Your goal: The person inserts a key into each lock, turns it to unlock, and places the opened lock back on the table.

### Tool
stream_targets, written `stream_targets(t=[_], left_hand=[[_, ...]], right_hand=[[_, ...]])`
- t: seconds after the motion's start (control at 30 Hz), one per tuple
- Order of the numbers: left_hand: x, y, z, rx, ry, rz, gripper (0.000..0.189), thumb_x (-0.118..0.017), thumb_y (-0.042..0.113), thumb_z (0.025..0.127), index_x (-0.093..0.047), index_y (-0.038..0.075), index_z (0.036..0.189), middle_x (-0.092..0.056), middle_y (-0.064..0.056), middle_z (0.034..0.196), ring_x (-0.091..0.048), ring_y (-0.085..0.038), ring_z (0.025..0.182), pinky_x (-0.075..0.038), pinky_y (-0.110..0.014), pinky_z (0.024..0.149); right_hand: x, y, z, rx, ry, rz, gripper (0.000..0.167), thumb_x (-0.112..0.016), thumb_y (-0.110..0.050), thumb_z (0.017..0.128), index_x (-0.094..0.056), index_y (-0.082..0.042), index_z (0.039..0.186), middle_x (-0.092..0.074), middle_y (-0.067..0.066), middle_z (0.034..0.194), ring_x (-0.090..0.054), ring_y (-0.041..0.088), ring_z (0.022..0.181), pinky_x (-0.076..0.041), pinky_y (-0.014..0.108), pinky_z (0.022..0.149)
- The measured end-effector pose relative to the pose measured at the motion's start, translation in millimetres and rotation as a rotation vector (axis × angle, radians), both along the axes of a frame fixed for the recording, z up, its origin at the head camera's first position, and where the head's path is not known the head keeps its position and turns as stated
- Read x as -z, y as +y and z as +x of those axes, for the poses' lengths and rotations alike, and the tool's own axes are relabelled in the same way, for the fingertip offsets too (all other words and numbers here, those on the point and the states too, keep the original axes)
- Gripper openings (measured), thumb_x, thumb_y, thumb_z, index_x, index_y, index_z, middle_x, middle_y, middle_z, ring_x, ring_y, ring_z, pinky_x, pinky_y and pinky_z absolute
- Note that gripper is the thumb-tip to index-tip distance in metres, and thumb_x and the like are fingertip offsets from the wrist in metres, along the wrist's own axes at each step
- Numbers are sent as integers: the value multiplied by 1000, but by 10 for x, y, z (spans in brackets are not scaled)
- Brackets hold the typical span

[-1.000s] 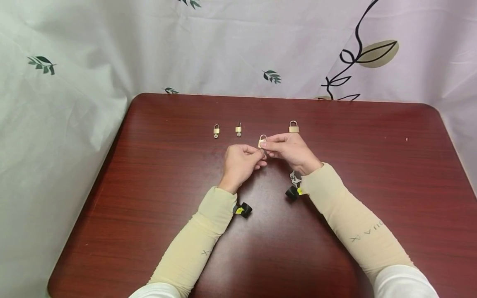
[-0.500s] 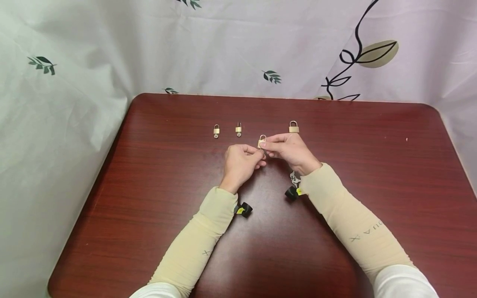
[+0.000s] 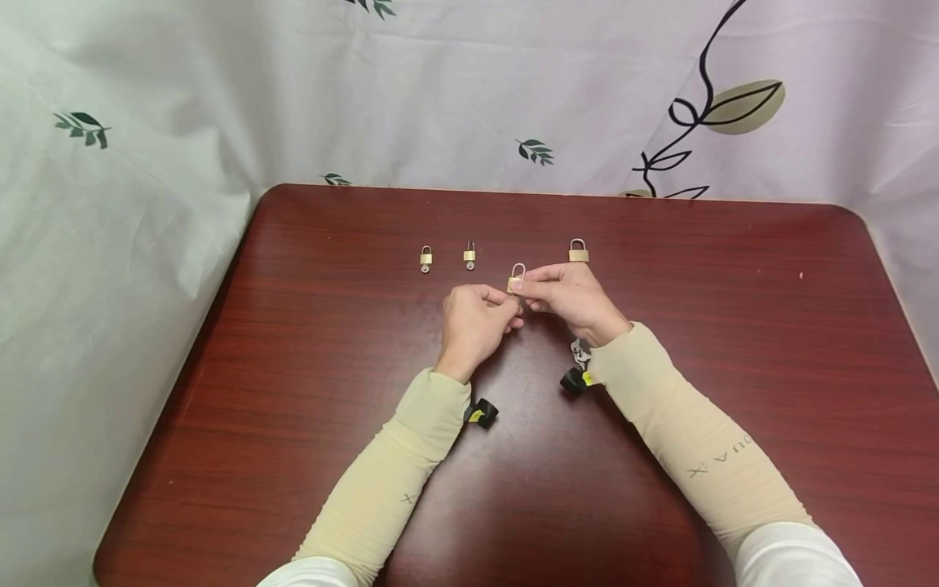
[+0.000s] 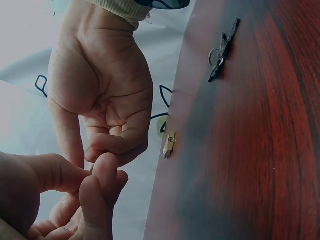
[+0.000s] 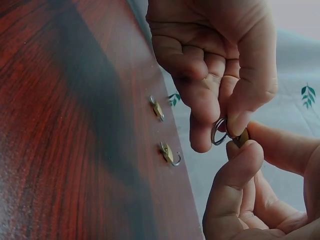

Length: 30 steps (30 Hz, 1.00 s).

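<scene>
In the head view my right hand [image 3: 575, 297] pinches a small brass padlock [image 3: 514, 284] between thumb and fingers, its shackle upward. My left hand [image 3: 477, 322] pinches a key just below the padlock's body. The right wrist view shows a metal key ring [image 5: 218, 132] hanging from that key beside the left fingertips, against the padlock [image 5: 242, 137]. Most of the key is covered by the fingers. In the left wrist view both hands meet fingertip to fingertip, and the padlock is hidden there.
Two small padlocks [image 3: 426, 259] [image 3: 469, 256] with keys lie left of the hands, the right one's shackle raised. A larger padlock [image 3: 579, 251] lies behind my right hand. Loose keys [image 3: 580, 353] lie near the right wrist camera [image 3: 575, 381]. The dark red table [image 3: 293, 391] backs onto a patterned curtain [image 3: 440, 98].
The held padlock's shackle stands slightly higher above its body than before. My left hand has turned a little at the key, and its wrist has shifted slightly right. The right hand stays nearly still.
</scene>
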<state>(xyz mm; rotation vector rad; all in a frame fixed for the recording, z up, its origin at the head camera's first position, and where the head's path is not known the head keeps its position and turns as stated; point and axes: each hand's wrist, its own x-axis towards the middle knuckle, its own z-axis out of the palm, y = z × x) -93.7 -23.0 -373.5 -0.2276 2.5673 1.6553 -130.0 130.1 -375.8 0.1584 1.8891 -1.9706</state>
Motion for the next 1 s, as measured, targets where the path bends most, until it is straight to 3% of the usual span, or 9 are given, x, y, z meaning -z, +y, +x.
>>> stream_targets(t=[0.27, 0.5, 0.77, 1.0], left_hand=[[-1, 7, 5, -3, 10, -54, 9, -71, 14, 86, -76, 13, 79, -67, 11, 56, -67, -6, 53, -44, -24, 49], [2, 8, 14, -5, 14, -55, 9, -71, 15, 85, -77, 13, 79, -67, 9, 56, -68, -9, 53, -43, -24, 48], [16, 3, 7, -12, 34, 34, 12, -71, 16, 87, -78, 9, 80, -69, 4, 58, -70, -14, 55, -43, -22, 45], [44, -26, -12, -3, 35, 132, 12, -71, 12, 88, -77, 1, 84, -71, -4, 63, -74, -26, 63, -56, -29, 52]], right_hand=[[-20, -3, 4, -7, 1, 8, 31, -73, -6, 91, -65, 13, 114, -73, -2, 82, -60, 4, 64, -52, 17, 63], [-21, -5, 7, -14, -7, 2, 30, -73, -6, 91, -65, 13, 113, -73, -2, 80, -59, 4, 63, -52, 17, 62], [-34, 2, 13, -33, -35, -48, 25, -68, -1, 93, -63, 13, 114, -72, -2, 82, -63, 4, 68, -54, 17, 67], [-38, 3, 9, -9, -64, -93, 23, -67, 3, 92, -58, 8, 112, -71, 1, 84, -67, 6, 71, -56, 19, 71]])
